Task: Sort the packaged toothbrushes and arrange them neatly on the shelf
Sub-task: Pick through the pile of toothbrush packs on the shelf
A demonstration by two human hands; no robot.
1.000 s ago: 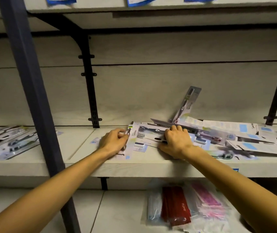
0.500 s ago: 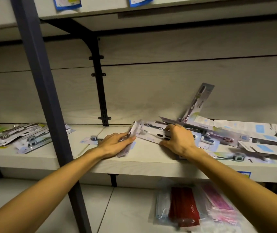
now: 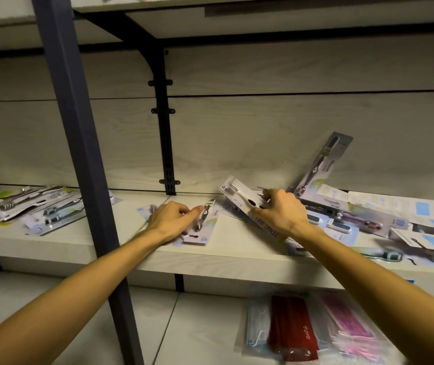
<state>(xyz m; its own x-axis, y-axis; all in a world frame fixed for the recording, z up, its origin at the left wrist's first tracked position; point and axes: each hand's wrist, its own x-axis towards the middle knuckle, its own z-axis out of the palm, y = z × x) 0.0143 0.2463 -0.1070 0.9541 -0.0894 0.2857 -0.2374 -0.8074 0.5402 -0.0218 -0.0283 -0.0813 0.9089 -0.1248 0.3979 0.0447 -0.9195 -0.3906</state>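
Middle shelf (image 3: pixel 121 239), pale board, front edge running left to right below both wrists.

Left hand (image 3: pixel 172 219): palm down, fingers curled, pinching a dark-brush pack (image 3: pixel 202 225) that lies flat near the front edge, its long axis pointing toward the back wall. A strip of bare board shows to the left of this hand, up to the grey post (image 3: pixel 79 143).

Right hand (image 3: pixel 280 213): fingers curled round a white pack (image 3: pixel 247 204), gripping it at mid-length; the pack is tilted, far end raised off the board, near end hidden under the wrist.

Between the two packs: a narrow gap of bare board.

Right of the right hand: loose heap (image 3: pixel 384 214) of packs overlapping, some reaching the front edge. One purple pack (image 3: pixel 323 164) leans upright against the back wall.

Left of the post: second pile (image 3: pixel 29 206) of packs, fanned, near the front edge.

Lower shelf: bagged masks (image 3: pixel 313 327), red and pink, below the right forearm.
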